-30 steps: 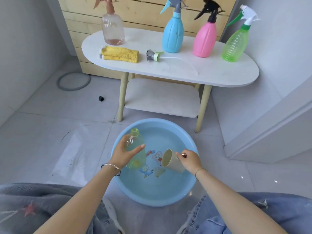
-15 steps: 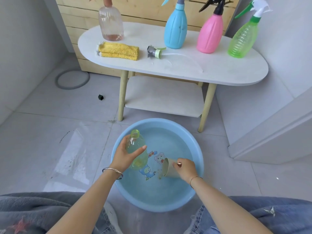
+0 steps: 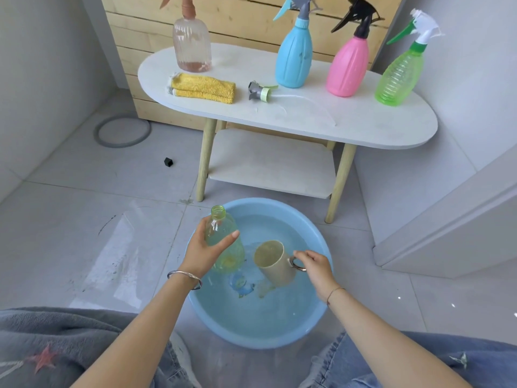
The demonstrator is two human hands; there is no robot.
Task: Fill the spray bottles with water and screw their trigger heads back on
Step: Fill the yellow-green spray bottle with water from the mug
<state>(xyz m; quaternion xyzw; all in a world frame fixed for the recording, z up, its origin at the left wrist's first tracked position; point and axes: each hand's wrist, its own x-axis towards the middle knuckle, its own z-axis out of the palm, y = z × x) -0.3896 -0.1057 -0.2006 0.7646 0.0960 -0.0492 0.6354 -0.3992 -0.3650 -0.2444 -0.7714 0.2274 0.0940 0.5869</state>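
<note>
1. Head view, nearest first: the open bottle [image 3: 223, 239] is gripped by the left hand [image 3: 205, 253] over the basin [image 3: 260, 341], with fingers curled round its body and the neck pointed up and away.
2. Just to its right, the cup [image 3: 272, 261] is pinched by the handle in the right hand [image 3: 316, 264] (mouth tipped toward the bottle, lower than its opening).
3. Farther off, the loose trigger head [image 3: 260, 92] is left lying on the table [image 3: 363, 121].

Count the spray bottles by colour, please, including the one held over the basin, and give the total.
peach-tinted clear bottle: 1
blue bottle: 1
pink bottle: 1
green bottle: 1
yellow-green bottle, without its trigger head, held by the left hand: 1
Total: 5
</note>
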